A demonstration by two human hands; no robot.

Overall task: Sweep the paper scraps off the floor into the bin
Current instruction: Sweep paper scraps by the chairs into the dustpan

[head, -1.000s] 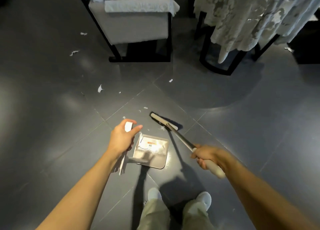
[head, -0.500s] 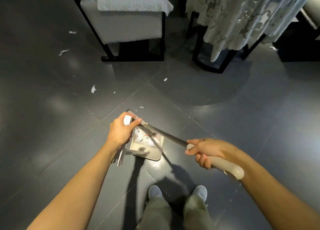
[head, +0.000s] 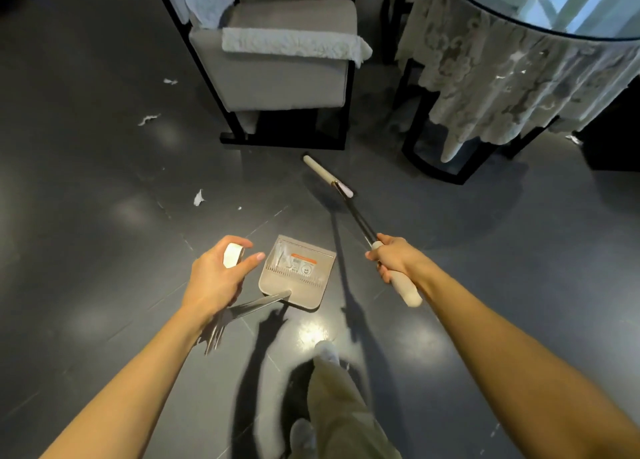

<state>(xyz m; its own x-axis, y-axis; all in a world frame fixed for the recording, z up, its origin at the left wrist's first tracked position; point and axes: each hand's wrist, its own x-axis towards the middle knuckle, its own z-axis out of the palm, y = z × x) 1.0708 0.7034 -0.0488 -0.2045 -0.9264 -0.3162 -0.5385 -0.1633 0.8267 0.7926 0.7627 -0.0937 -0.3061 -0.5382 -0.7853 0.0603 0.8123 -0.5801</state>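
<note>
The broom (head: 349, 209) is gripped at its pale handle by the right hand (head: 394, 261), fingers wrapped round it, and its head is stretched out over the floor (head: 104, 251) toward the front foot of the chair (head: 277, 71). The dustpan (head: 298, 271) is held by the left hand (head: 221, 275), which is curled round the white grip at the top of the long stem. A few bits can be seen in the pan already. More paper scraps (head: 198, 197) are strewn over the floor to the left of the chair, and one lies off near the table (head: 554, 15).

Trouble could be had here. If the pan is tipped while being carried, the bits in it could be shed again. A brisk stroke could send such light scraps fluttering away instead of gathering them. The chair's black frame could be knocked by the broom head, and scraps near it could be pushed underneath.

No bin can be seen anywhere. The stem is blurred, so it cannot be judged whether the pan is set on the floor or lifted. The bristles cannot be made out, and whatever lies beneath the lace cloth (head: 502, 78) is screened off.
</note>
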